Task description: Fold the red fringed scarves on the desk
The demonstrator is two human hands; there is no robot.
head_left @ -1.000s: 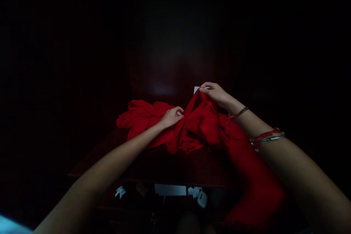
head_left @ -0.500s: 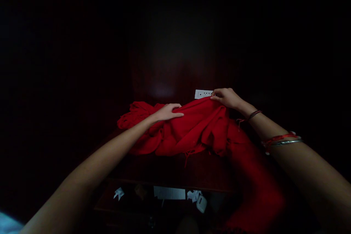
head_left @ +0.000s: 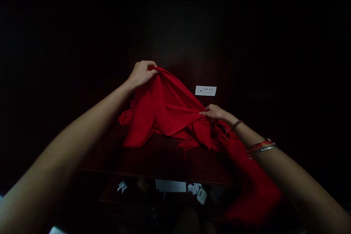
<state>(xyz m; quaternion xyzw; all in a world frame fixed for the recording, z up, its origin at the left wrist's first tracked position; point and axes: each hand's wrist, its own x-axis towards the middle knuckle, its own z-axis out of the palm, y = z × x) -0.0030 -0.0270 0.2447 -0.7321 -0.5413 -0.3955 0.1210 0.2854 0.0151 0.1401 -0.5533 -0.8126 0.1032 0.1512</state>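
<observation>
A red fringed shawl (head_left: 164, 111) lies bunched on a dark wooden table (head_left: 164, 161). My left hand (head_left: 142, 73) is closed on a fold of the shawl and holds it lifted above the table, at the back left. My right hand (head_left: 215, 112) pinches the shawl's edge lower down on the right, close to the tabletop. The cloth stretches taut between both hands. A long end of the shawl hangs over the table's front right edge, under my right forearm. Bangles and a thread sit on my right wrist.
A white socket strip (head_left: 205, 90) shows on the dark surface behind the shawl. Below the table's front edge, a shelf holds white paper scraps (head_left: 170, 185) and a small white object (head_left: 201, 196). The surroundings are very dark.
My left hand has gripped the shawl and raised it up and back. My right hand has dropped lower and nearer, away from the socket strip, still holding the cloth.
</observation>
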